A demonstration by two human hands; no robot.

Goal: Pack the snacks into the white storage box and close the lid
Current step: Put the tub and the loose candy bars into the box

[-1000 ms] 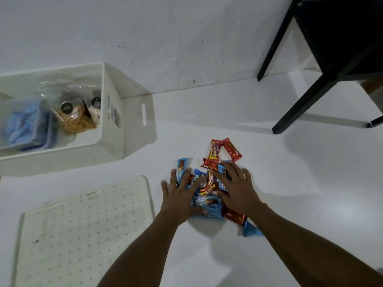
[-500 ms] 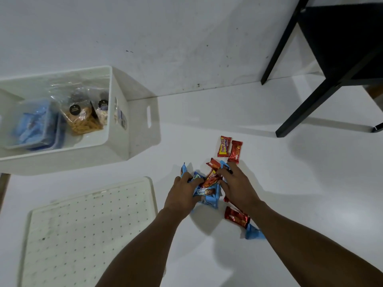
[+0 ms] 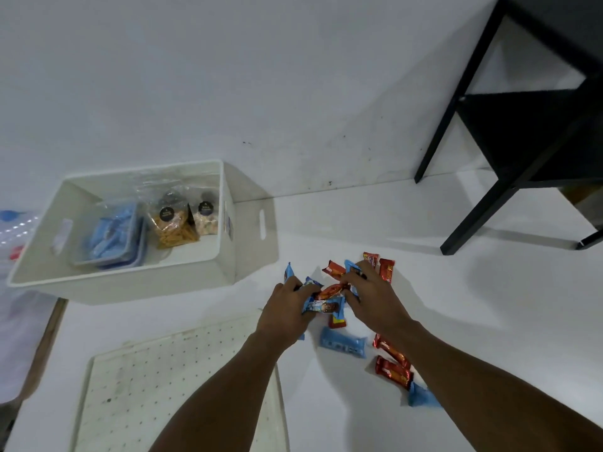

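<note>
The white storage box (image 3: 225,275) stands open at the left, holding a blue tub (image 3: 111,236) and clear bags of snacks (image 3: 173,223). Its perforated white lid (image 3: 137,393) lies flat in front of it. Between my hands is a bunch of blue and red snack bars (image 3: 326,296), lifted off the floor. My left hand (image 3: 284,311) grips the bunch from the left and my right hand (image 3: 372,298) grips it from the right. Loose on the floor lie a blue bar (image 3: 342,345), red bars (image 3: 391,370) by my right forearm and two red bars (image 3: 378,265) beyond my right hand.
A black table frame (image 3: 483,190) stands at the right against the white wall. A clear plastic bag (image 3: 13,230) lies left of the box. A wooden strip (image 3: 42,347) runs along the floor's left edge.
Both hands have closed round the pile and raised a bunch of bars off the floor. Several bars were left behind on the floor. The view has shifted so the box sits nearer the middle.
</note>
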